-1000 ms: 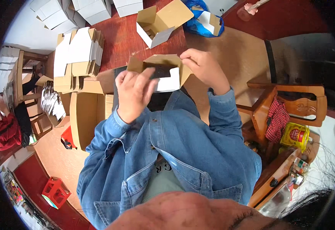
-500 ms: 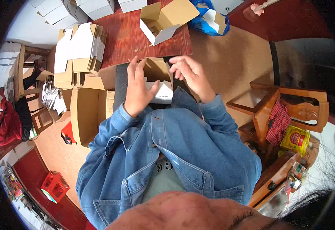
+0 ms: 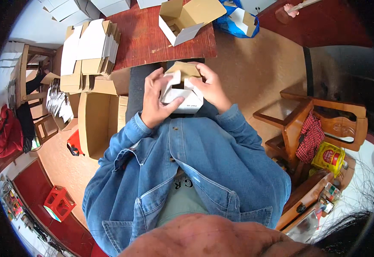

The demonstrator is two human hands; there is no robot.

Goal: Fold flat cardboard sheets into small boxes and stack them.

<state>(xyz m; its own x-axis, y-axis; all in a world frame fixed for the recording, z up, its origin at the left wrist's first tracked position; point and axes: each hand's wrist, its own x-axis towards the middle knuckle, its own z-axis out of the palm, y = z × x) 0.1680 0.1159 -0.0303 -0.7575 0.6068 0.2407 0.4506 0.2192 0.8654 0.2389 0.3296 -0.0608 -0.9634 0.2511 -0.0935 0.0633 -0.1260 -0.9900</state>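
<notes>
A small cardboard box (image 3: pixel 182 100), white outside and brown inside, rests at my lap just before the table's near edge. Its end flaps are folded partly inward, and a wider brown flap stands up at the far side. My left hand (image 3: pixel 156 97) wraps the box's left side, thumb along the near white wall. On the right side, my right hand (image 3: pixel 212 88) grips it, thumb at the right flap and fingers curled behind the far flap. Part of the box's inside is hidden by flaps and fingers.
On the red wooden table (image 3: pixel 142 43) stand an open box (image 3: pixel 182 36) and a stack of flattened boxes (image 3: pixel 90 47). A large carton (image 3: pixel 97 124) is at my left. To the right are a wooden chair (image 3: pixel 292 122) and a blue bag (image 3: pixel 238 32).
Both hands have closed in from above onto the box. Its side flaps are now bent inward, and the box sits higher between my hands.
</notes>
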